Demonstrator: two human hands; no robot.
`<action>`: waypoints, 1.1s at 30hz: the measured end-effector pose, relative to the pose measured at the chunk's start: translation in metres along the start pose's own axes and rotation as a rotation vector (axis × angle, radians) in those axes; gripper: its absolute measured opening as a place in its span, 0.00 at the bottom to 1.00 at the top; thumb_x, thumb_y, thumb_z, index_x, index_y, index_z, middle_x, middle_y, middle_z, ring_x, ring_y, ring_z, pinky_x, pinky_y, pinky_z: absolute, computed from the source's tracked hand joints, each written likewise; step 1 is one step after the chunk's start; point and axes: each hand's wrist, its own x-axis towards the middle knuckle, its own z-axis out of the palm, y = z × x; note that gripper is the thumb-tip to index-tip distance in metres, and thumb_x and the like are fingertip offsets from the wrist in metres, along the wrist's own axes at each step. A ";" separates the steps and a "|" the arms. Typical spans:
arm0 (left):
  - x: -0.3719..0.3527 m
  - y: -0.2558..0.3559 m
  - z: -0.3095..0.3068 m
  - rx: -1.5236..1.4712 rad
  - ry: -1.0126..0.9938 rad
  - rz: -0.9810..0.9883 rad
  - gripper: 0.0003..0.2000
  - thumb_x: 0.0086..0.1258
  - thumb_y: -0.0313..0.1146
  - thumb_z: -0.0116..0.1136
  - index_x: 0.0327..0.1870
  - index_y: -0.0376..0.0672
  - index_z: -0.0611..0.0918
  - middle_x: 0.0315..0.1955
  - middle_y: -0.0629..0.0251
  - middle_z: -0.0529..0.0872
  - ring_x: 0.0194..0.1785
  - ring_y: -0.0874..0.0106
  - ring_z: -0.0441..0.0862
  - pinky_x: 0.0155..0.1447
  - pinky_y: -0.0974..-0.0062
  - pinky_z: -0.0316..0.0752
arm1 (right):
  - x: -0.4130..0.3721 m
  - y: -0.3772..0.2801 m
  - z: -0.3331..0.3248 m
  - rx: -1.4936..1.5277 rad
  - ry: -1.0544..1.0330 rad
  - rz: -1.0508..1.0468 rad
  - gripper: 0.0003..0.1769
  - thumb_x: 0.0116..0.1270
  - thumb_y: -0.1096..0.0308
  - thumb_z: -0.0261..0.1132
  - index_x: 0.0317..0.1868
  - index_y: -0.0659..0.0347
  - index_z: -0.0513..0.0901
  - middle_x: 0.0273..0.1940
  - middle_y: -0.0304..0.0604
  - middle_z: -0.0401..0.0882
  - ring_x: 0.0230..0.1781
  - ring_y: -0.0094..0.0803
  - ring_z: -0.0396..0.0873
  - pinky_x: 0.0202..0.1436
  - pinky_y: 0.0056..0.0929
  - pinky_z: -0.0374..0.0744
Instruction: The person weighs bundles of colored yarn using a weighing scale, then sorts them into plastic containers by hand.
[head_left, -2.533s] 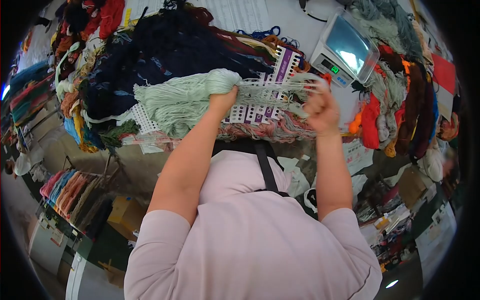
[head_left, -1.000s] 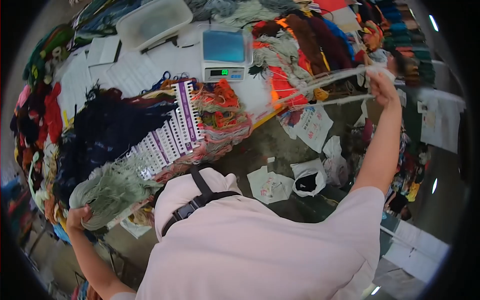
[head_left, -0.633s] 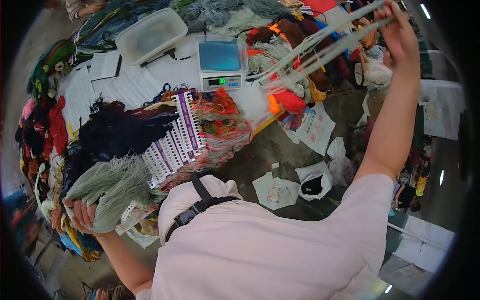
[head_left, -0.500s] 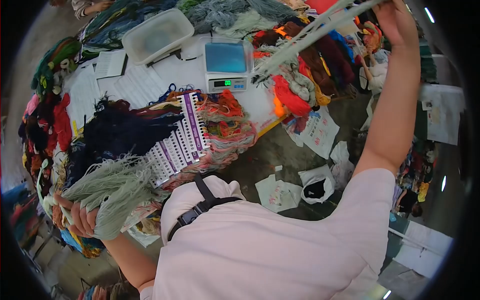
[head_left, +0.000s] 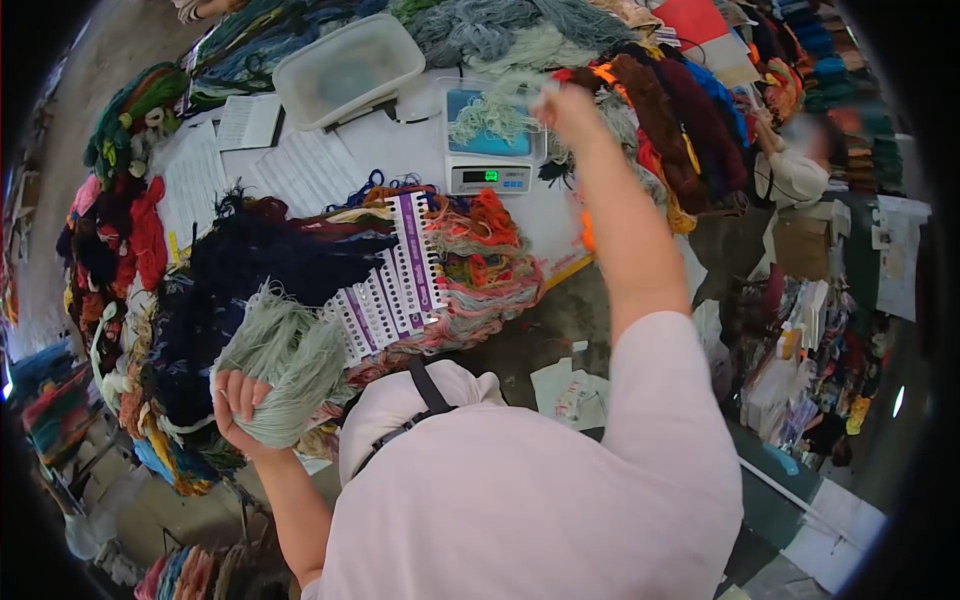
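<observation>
My left hand (head_left: 240,402) is wrapped around a thick hank of pale grey-green yarn (head_left: 290,375), near the left end of a stack of hole-punched cards with purple bands (head_left: 410,262). Over a digital scale (head_left: 488,178), my right hand (head_left: 572,115) is closed and slightly blurred. From its fingers, pale green yarn strands (head_left: 492,120) trail down onto the blue weighing plate. The green display is lit, but its digits are too small to read surely. Dark navy yarn (head_left: 250,265) lies beyond the hank.
A translucent plastic tub (head_left: 350,75) stands left of the scale, near an open notebook (head_left: 248,122) and written sheets (head_left: 312,168). Coloured yarn hanks (head_left: 650,105) are heaped around the table's edges. Another person (head_left: 795,165) is at the right, and another's hand (head_left: 205,10) shows at upper left.
My right hand has come down and left from the upper right, lowering the stretched strands onto the scale plate. My left hand has moved right and up slightly, still gripping the hank.
</observation>
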 end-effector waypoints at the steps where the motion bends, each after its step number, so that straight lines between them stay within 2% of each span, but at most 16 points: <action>1: 0.001 -0.002 0.000 0.007 0.022 -0.002 0.02 0.73 0.29 0.46 0.41 0.44 0.68 0.23 0.74 0.65 0.23 0.80 0.65 0.39 0.76 0.63 | -0.007 0.049 0.001 0.195 0.112 0.119 0.05 0.61 0.76 0.62 0.35 0.69 0.75 0.30 0.46 0.76 0.27 0.40 0.81 0.25 0.31 0.82; 2: 0.001 -0.004 0.001 0.017 0.047 -0.005 0.02 0.73 0.28 0.46 0.41 0.44 0.68 0.23 0.74 0.65 0.23 0.80 0.65 0.39 0.76 0.63 | -0.004 0.103 -0.008 0.251 0.224 0.304 0.09 0.65 0.77 0.59 0.43 0.73 0.74 0.39 0.51 0.78 0.36 0.41 0.82 0.31 0.27 0.85; 4: 0.003 -0.006 0.005 0.044 0.077 0.002 0.02 0.72 0.28 0.46 0.40 0.44 0.68 0.23 0.73 0.65 0.23 0.80 0.65 0.39 0.76 0.63 | -0.025 0.171 -0.013 0.461 0.374 0.497 0.14 0.66 0.74 0.60 0.48 0.74 0.72 0.41 0.53 0.78 0.41 0.44 0.82 0.36 0.30 0.85; 6: 0.004 -0.006 0.008 0.057 0.069 -0.030 0.02 0.72 0.28 0.47 0.41 0.44 0.69 0.23 0.74 0.66 0.23 0.80 0.65 0.39 0.76 0.63 | -0.057 0.192 -0.014 0.680 0.416 0.574 0.16 0.65 0.71 0.61 0.50 0.73 0.72 0.43 0.53 0.78 0.46 0.46 0.80 0.45 0.37 0.83; 7: 0.005 -0.006 0.008 0.078 0.061 -0.032 0.02 0.72 0.29 0.47 0.41 0.44 0.69 0.23 0.74 0.66 0.23 0.80 0.65 0.39 0.76 0.62 | -0.069 0.198 -0.011 0.691 0.418 0.560 0.17 0.65 0.67 0.62 0.50 0.68 0.73 0.44 0.50 0.78 0.47 0.45 0.79 0.50 0.40 0.79; 10: 0.009 -0.009 0.009 0.090 0.081 -0.050 0.02 0.72 0.29 0.47 0.41 0.43 0.69 0.24 0.74 0.66 0.24 0.80 0.65 0.39 0.76 0.62 | -0.084 0.208 -0.018 0.544 0.432 0.529 0.15 0.66 0.65 0.61 0.50 0.63 0.73 0.44 0.47 0.78 0.46 0.41 0.78 0.49 0.37 0.77; 15: 0.017 -0.024 0.013 0.125 0.094 -0.105 0.03 0.72 0.28 0.48 0.41 0.44 0.69 0.24 0.74 0.66 0.24 0.81 0.65 0.40 0.76 0.62 | -0.075 0.200 -0.025 0.518 0.428 0.426 0.15 0.66 0.62 0.61 0.49 0.60 0.74 0.44 0.45 0.79 0.45 0.38 0.77 0.47 0.37 0.75; 17: 0.018 -0.026 0.013 0.141 0.102 -0.111 0.03 0.71 0.28 0.48 0.41 0.44 0.68 0.24 0.74 0.66 0.25 0.81 0.66 0.40 0.76 0.62 | -0.063 0.198 -0.024 0.476 0.373 0.392 0.17 0.63 0.64 0.64 0.49 0.61 0.74 0.42 0.42 0.78 0.41 0.35 0.76 0.41 0.36 0.73; 29: 0.009 -0.025 0.014 0.143 0.097 -0.076 0.05 0.71 0.28 0.51 0.38 0.45 0.67 0.24 0.75 0.66 0.25 0.81 0.65 0.40 0.75 0.63 | -0.044 0.195 -0.012 0.404 0.426 0.451 0.15 0.62 0.65 0.66 0.48 0.59 0.76 0.44 0.40 0.76 0.42 0.34 0.75 0.45 0.37 0.72; 32: 0.005 -0.021 0.010 0.158 0.087 -0.078 0.05 0.71 0.28 0.51 0.43 0.43 0.70 0.22 0.75 0.66 0.23 0.81 0.65 0.39 0.76 0.63 | -0.041 0.192 -0.009 0.368 0.425 0.480 0.15 0.62 0.66 0.66 0.48 0.58 0.76 0.44 0.39 0.76 0.42 0.34 0.75 0.45 0.37 0.72; 33: 0.002 -0.020 0.010 0.165 0.069 -0.091 0.09 0.70 0.27 0.51 0.48 0.41 0.70 0.22 0.75 0.66 0.23 0.82 0.65 0.39 0.76 0.63 | -0.040 0.192 -0.008 0.367 0.420 0.480 0.15 0.62 0.66 0.66 0.48 0.58 0.76 0.44 0.39 0.76 0.42 0.34 0.75 0.45 0.37 0.72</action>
